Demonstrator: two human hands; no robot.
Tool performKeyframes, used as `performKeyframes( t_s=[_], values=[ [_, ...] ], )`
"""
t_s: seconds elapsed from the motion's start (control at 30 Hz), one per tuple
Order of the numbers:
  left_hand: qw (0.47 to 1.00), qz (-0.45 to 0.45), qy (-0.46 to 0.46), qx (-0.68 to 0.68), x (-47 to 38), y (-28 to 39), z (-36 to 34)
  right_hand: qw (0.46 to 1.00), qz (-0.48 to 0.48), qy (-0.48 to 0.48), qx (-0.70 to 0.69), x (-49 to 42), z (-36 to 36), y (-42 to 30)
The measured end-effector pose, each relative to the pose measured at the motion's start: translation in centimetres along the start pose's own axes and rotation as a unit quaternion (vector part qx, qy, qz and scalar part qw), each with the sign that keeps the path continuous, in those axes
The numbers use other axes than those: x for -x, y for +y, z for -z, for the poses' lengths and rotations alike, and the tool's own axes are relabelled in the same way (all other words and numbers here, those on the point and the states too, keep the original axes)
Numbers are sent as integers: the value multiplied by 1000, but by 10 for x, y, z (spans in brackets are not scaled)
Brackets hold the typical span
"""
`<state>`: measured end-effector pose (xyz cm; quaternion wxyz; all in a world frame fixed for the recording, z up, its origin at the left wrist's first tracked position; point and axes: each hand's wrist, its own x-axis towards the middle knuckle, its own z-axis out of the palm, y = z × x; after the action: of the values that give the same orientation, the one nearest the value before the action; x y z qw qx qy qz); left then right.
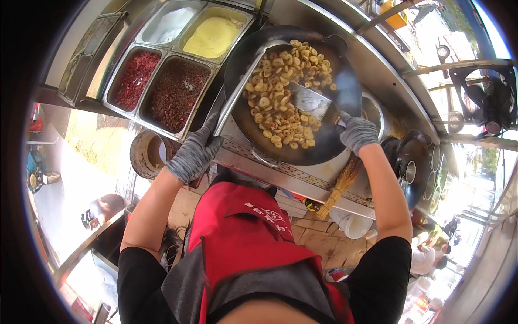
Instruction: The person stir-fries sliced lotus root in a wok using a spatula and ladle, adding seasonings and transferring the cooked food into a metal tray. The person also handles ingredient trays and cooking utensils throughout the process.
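A large dark wok (243,117) holds many browned round slices of food (279,95), some ring-like. My left hand (196,150), in a grey knit glove, is closed around the metal handle of a ladle (239,90); its bowl end lies at the wok's far left, partly among the slices. My right hand (358,131), gloved alike, grips a spatula near the wok's right rim. The spatula's flat metal blade (311,101) rests among the slices at the middle of the wok. Part of its handle is hard to make out.
Left of the wok stand metal pans of white (172,24), yellow (212,36), red (135,81) and dark red-brown (178,95) seasonings. A dirty round container (151,156) is below them. A straw brush (338,188) lies over the counter's front edge; more woks (415,162) are at right.
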<state>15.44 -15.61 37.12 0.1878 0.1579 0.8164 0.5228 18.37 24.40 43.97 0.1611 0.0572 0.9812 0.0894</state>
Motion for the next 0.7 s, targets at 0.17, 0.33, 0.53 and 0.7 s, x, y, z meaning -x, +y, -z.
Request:
performKeyframes(
  t_s=[0.17,0.33,0.53,0.7],
  values=[
    [996,69,-59,12,19,-5,10,963,-150,-214,-71,83,52,68],
    [937,232,-122,229,20,17,-6,926,-163,-138,-312,14,-63,-21],
    [984,116,-66,116,49,18,-6,995,-69,-3,-78,-1,-9,-31],
    [981,139,-25,135,19,9,-25,980,-141,-132,-49,36,20,59]
  ],
)
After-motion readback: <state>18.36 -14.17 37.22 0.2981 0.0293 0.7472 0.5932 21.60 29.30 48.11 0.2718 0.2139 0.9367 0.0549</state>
